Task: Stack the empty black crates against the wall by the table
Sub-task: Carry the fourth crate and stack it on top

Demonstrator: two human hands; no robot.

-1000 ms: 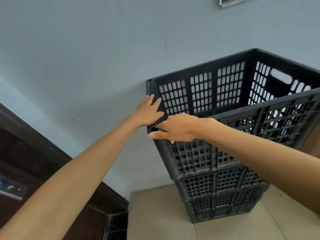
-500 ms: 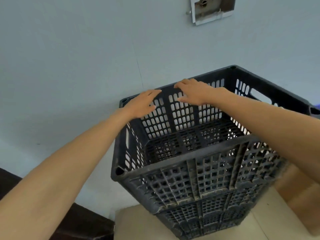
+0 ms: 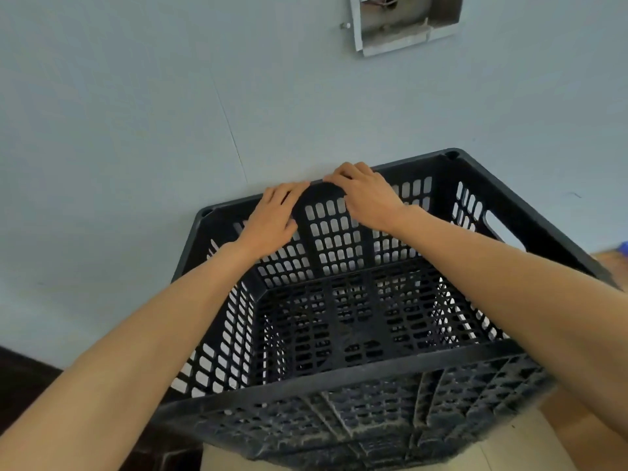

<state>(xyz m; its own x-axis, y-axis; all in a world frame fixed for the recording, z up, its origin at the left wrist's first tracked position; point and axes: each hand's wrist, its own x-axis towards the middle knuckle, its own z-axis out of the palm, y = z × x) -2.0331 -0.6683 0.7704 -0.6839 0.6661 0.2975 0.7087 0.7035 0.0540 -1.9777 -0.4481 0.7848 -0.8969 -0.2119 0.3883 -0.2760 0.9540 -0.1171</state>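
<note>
Gripping the far rim of the top crate (image 3: 356, 334) at frame centre, left hand (image 3: 273, 220) and right hand (image 3: 367, 197) curl over its edge beside the wall (image 3: 136, 130).

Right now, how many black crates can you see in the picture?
1 clearly: the top crate, whose far rim, by the wall, is touched by the left hand and right hand. Any crates beneath it are hidden.

Crate (image 3: 356, 334): black plastic, walls and floor perforated in a regular grid of rounded slots; outer face dusted grey-white. Wall (image 3: 136, 130) behind crate: uniform pale blue-grey. Recessed box (image 3: 407, 25) above crate: grey metal. Floor (image 3: 503, 450) below crate: beige tile. Left of crate: dark brown wood (image 3: 20, 396).
</note>
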